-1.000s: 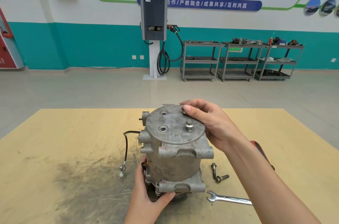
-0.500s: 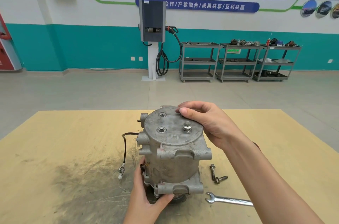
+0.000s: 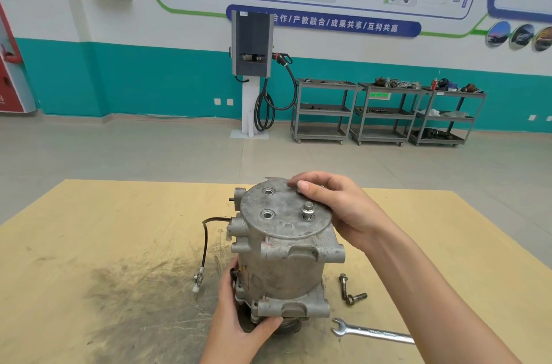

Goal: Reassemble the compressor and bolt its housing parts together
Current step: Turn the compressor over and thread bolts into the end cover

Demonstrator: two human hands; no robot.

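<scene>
blue wall banner (image 3: 324, 24) | 合作/产教融合/成果共享/互利共赢

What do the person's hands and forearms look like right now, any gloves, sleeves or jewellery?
Both are bare. The left hand and right hand wear no gloves, and no rings or watch show. The forearms are uncovered as far as the frame edge, so no sleeve is in view. Nails look short and unpainted.
</scene>
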